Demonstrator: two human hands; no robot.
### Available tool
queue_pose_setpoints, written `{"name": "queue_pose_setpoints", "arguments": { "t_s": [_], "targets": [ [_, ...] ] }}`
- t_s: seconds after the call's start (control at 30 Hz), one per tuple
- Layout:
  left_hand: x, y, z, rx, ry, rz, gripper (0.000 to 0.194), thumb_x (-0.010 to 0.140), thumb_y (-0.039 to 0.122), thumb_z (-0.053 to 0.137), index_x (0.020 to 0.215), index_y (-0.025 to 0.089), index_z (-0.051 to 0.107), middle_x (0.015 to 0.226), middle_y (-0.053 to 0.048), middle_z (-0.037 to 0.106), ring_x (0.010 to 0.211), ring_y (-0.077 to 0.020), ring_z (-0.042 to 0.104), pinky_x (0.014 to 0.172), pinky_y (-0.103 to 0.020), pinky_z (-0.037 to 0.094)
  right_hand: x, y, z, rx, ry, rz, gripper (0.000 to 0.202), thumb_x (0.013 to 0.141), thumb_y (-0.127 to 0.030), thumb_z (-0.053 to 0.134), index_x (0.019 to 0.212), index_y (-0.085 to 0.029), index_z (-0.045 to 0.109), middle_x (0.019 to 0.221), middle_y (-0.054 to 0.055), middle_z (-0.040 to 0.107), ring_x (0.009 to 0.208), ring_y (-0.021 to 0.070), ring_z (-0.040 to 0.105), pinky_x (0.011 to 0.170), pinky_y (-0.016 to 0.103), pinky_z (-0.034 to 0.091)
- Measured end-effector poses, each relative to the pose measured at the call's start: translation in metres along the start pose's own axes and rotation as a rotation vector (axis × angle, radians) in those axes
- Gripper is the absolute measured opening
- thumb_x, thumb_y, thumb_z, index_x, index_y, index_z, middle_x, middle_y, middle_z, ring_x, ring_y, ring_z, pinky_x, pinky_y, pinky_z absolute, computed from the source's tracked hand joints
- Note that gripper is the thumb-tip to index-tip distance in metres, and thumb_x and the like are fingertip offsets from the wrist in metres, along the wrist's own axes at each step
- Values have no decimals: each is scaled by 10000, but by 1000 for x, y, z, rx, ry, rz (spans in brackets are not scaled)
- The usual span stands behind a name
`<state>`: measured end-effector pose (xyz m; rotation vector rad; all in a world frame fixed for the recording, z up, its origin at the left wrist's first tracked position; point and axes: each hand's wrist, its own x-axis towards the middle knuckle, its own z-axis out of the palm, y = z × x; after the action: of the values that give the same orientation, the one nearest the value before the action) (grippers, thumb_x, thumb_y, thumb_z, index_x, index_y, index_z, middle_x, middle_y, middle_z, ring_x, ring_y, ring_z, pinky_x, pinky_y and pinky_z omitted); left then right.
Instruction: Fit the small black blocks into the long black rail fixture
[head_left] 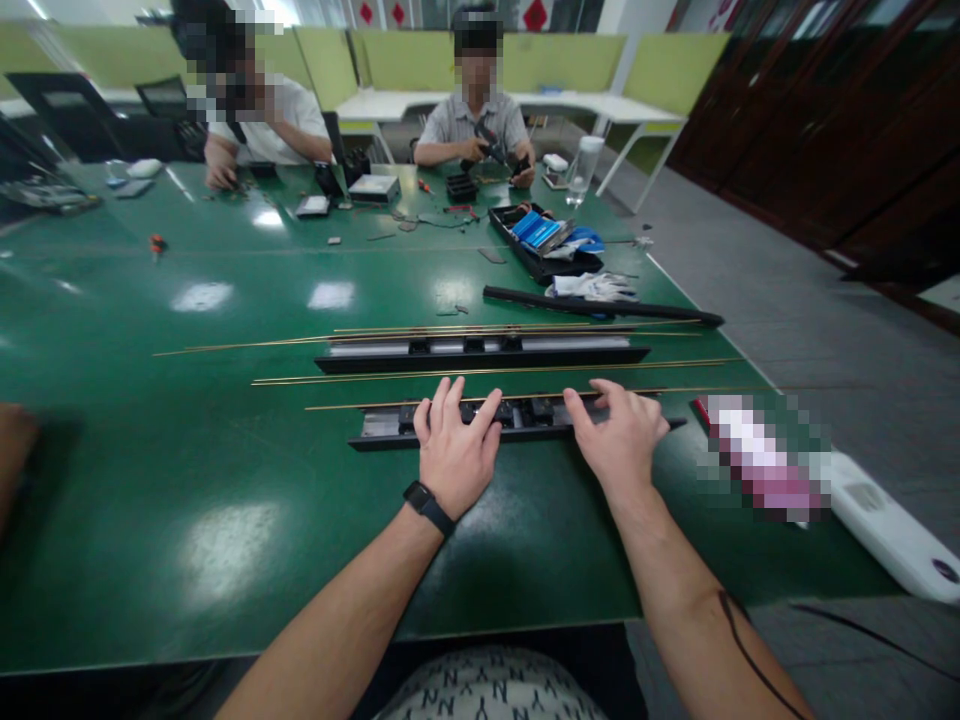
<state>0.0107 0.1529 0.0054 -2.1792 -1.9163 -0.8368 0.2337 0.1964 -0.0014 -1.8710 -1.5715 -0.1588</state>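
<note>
A black rail with a metallic channel (382, 425) lies crosswise on the green table (225, 450), with black blocks (538, 410) in it. My left hand (457, 445) rests on the rail's left half with its fingers spread. Over the right part of that rail is my right hand (619, 435), thumb and fingers apart, fingertips near a thin brass rod (352, 407). Behind this rail lie more thin brass rods (300, 381) and a second black rail (480, 358) with small black blocks in its channel.
A black bar (600, 303), white gloves (596, 287) and a black tray (536, 262) of blue items lie farther back. At right are a blurred pink package (765, 460) and a white device (885, 520). Two people sit across the table; part of another person's arm shows at left.
</note>
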Motion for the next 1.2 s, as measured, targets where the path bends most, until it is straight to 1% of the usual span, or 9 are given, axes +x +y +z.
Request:
{"name": "queue_pose_setpoints", "arguments": {
  "t_s": [0.2, 0.33, 0.5, 0.7, 0.87, 1.0, 1.07, 1.2],
  "targets": [
    [0, 1, -1, -9, -5, -5, 431, 1013, 364, 589, 1442, 378, 636, 1602, -160, 477, 1550, -355, 363, 1223, -601, 276, -1, -1, 3, -19, 1, -28, 452, 927, -661, 579, 999, -247, 745, 981, 92, 730, 1062, 313, 510, 907, 431, 294],
    [0, 0, -1, -1, -8, -6, 428, 1016, 368, 584, 1441, 381, 635, 1604, -160, 475, 1549, -350, 366, 1222, -594, 281, 1, 2, 2, -34, 13, -11, 419, 937, -628, 580, 965, -244, 743, 977, 96, 721, 1056, 307, 507, 906, 428, 295],
    [0, 0, 0, 2, -2, 1, 427, 1020, 368, 579, 1444, 378, 632, 1598, -169, 477, 1549, -348, 368, 1215, -598, 288, 2, 3, 0, -22, 22, 8, 419, 935, -623, 586, 985, -238, 745, 969, 92, 726, 1038, 302, 519, 911, 425, 304],
    [0, 1, -1, 2, -9, -1, 426, 1020, 366, 575, 1441, 374, 636, 1595, -168, 484, 1543, -354, 373, 1217, -600, 285, -1, -1, -1, 48, 9, -9, 440, 945, -603, 571, 1146, -236, 710, 907, 61, 732, 1025, 291, 560, 954, 428, 305],
    [0, 1, -2, 0, -4, -3, 430, 1017, 368, 581, 1443, 376, 635, 1595, -160, 485, 1548, -348, 366, 1223, -594, 281, -4, -6, 3, 94, 7, -73, 384, 951, -578, 583, 1090, -244, 712, 877, 40, 734, 1013, 269, 595, 987, 420, 308],
    [0, 0, -1, -6, -3, -3, 434, 1008, 357, 595, 1439, 374, 639, 1597, -152, 487, 1543, -350, 370, 1222, -597, 280, -4, -7, 2, 88, -24, -74, 375, 965, -573, 552, 1050, -252, 726, 899, 51, 742, 1016, 274, 595, 965, 417, 309],
    [0, 0, -1, -3, -2, -2, 432, 1011, 358, 590, 1440, 371, 639, 1597, -156, 485, 1542, -353, 373, 1221, -599, 279, -3, -7, 1, 98, -29, -70, 367, 967, -565, 553, 1060, -255, 726, 899, 47, 744, 1015, 271, 598, 966, 415, 312],
    [0, 0, 0, 6, -8, 2, 428, 1023, 370, 568, 1446, 368, 633, 1593, -172, 484, 1543, -354, 373, 1217, -600, 282, -3, -5, 0, 156, 16, -59, 362, 958, -556, 586, 1085, -238, 703, 867, 37, 743, 1000, 261, 619, 992, 406, 335]
  ]
}}
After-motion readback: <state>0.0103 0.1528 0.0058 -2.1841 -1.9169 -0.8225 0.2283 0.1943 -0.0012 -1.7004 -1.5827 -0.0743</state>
